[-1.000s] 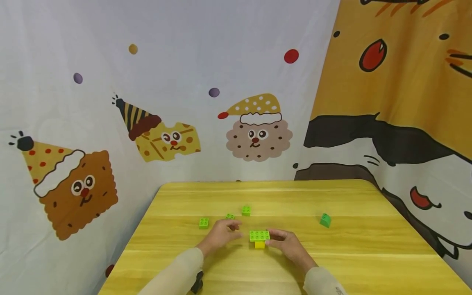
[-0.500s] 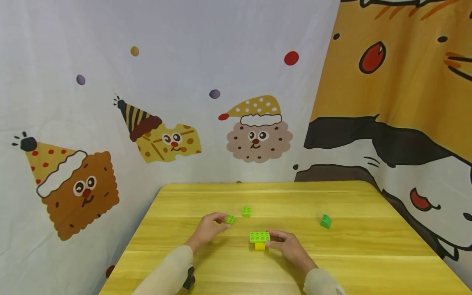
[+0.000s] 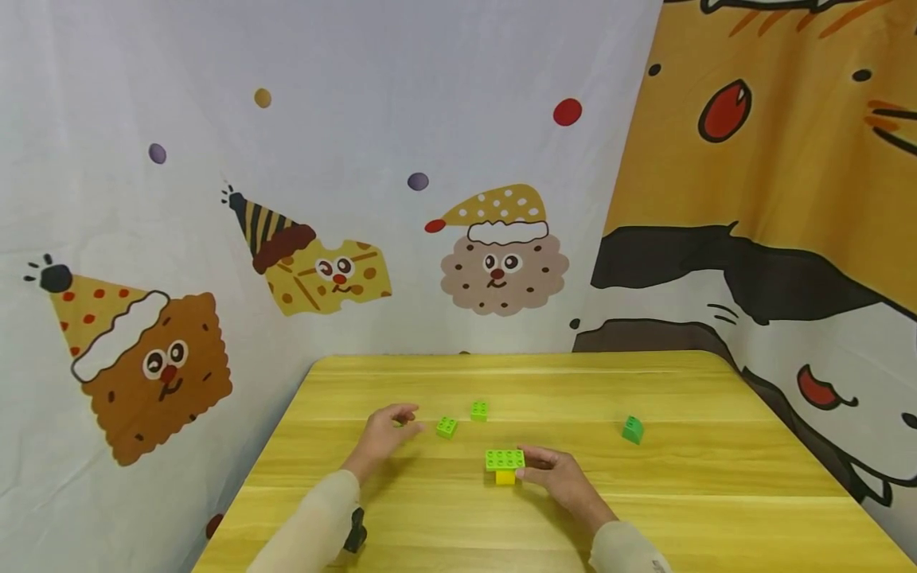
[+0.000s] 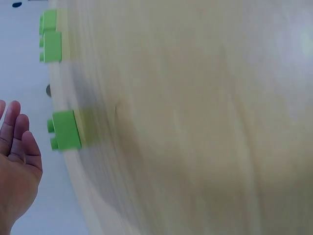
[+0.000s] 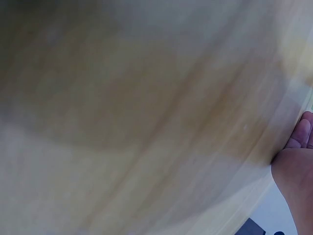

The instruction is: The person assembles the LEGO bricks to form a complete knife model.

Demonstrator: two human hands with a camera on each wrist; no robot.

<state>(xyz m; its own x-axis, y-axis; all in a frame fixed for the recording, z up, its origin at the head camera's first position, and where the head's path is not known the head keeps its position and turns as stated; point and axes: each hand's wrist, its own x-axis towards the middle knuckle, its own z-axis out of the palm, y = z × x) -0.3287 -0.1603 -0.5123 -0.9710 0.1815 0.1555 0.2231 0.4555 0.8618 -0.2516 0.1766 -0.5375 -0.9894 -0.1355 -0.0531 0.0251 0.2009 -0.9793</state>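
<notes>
1. Head view: the left hand (image 3: 384, 436) has moved from the middle green block (image 3: 446, 427) to the left green block (image 4: 66, 130), its grip wide and holding nothing visible.
2. The right hand (image 3: 563, 479) keeps a narrow grip on the long green brick (image 3: 505, 460), which sits atop the yellow brick (image 3: 505, 477) on the tabletop (image 3: 688, 525).
3. So, seemingly, the build has gained no piece.

My head camera gives me a yellowish wood-grain desk (image 3: 458, 525) with rounded far corners, before a white cloth backdrop (image 3: 344, 48) printed with a square biscuit (image 3: 204, 342), cheese wedge (image 3: 297, 286) and round cookie (image 3: 519, 286); a big orange cartoon figure (image 3: 802, 151) fills my upper right.
</notes>
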